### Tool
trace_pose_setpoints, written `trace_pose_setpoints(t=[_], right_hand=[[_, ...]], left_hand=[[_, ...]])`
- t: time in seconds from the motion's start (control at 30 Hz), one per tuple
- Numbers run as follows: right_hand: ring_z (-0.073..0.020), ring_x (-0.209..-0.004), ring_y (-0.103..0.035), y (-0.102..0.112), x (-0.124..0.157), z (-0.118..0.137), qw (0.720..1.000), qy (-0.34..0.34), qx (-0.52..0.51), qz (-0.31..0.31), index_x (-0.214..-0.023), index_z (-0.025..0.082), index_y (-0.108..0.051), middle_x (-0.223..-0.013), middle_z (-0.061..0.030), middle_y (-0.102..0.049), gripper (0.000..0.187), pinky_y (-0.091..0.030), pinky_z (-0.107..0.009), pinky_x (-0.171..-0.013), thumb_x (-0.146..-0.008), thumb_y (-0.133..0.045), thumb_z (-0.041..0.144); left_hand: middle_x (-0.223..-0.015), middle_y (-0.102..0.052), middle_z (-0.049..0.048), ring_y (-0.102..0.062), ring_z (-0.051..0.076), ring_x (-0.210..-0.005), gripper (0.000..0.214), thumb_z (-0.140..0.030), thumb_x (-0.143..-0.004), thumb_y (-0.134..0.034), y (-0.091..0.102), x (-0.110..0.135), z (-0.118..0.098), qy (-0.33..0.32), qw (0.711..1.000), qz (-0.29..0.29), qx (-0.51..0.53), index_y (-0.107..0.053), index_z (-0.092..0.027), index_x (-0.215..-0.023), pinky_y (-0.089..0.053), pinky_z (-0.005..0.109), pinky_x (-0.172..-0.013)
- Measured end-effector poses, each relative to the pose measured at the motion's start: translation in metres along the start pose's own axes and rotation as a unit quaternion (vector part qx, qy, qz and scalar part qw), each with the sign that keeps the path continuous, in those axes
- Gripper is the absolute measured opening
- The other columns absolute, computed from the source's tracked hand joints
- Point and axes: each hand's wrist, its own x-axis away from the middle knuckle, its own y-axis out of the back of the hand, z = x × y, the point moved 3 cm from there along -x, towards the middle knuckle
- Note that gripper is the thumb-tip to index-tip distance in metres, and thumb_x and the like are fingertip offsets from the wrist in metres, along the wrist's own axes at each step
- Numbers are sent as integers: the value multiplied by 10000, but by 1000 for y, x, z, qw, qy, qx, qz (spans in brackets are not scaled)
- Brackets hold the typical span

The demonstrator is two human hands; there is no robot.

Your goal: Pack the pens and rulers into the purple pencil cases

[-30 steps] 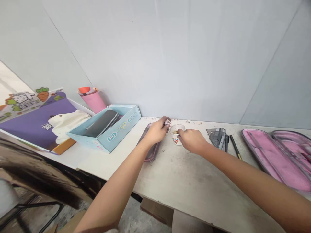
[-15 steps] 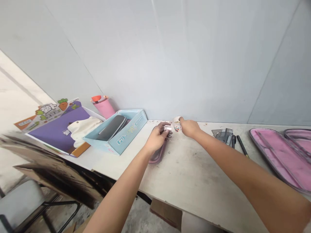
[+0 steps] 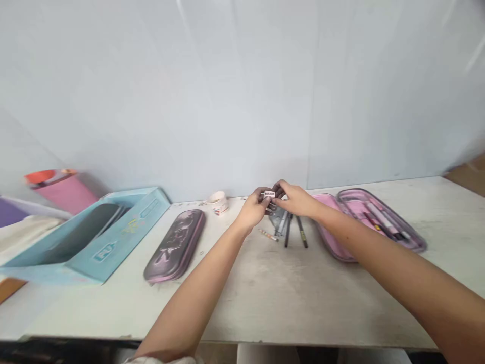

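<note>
White block [image 3: 269, 194] with dark markings, pink-lined case [image 3: 332, 241], light blue box [image 3: 117, 246]

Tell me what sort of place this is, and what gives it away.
Probably a plain workroom, perhaps one that handles stationery: a smudged white table, an open pink-lined pencil case with pens inside, and a light-blue cardboard box holding a dark grey case.

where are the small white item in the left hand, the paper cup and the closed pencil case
Small white item [image 3: 269, 194]: head view, on its front face
Paper cup [image 3: 220, 208]: head view, on its outer wall
Closed pencil case [image 3: 175, 243]: head view, on its upper face
</note>
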Motion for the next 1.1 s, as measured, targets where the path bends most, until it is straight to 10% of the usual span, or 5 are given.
trace_pose_setpoints(t=[0.27,0.57,0.87,1.1], right_hand=[[-180,-882,-571,108,58,-84,974,-36,217,-59,-994,182,-534,-938,-66,-651,213,-414,-272,-739,-798,-516,263],[-244,-1144,-399,135,84,-150,870,-32,484,-89,-1019,161,-594,-1108,-115,-577,265,-175,-508,-1023,-861,-382,144],[-245,-1125,-415,141,77,-180,868,-94,486,-53,-1000,154,-619,-1059,-129,-592,253,-175,-544,-1010,-812,-454,116],[-267,-1100,-405,136,70,-135,894,-69,435,-83,-995,164,-618,-1047,-126,-577,266,-276,-469,-952,-869,-420,289]], left_hand=[[-837,-603,27,-610,111,-694,262,-146,-854,-400,-138,-61,-6,-60,990,107,-69,-450,-193,-1107,-516,296,-691],[-1229,-529,128,-478,242,-1146,517,-75,-749,-410,-215,-105,13,-153,871,92,-457,-443,-166,-1257,-388,385,-960],[-1309,-475,107,-400,295,-1203,531,-113,-739,-403,-204,-108,17,-132,831,92,-533,-473,-217,-1255,-299,544,-989],[-1324,-467,40,-370,246,-1227,445,-153,-825,-325,-100,-75,-6,-122,830,58,-542,-492,-247,-1227,-299,478,-1017]])
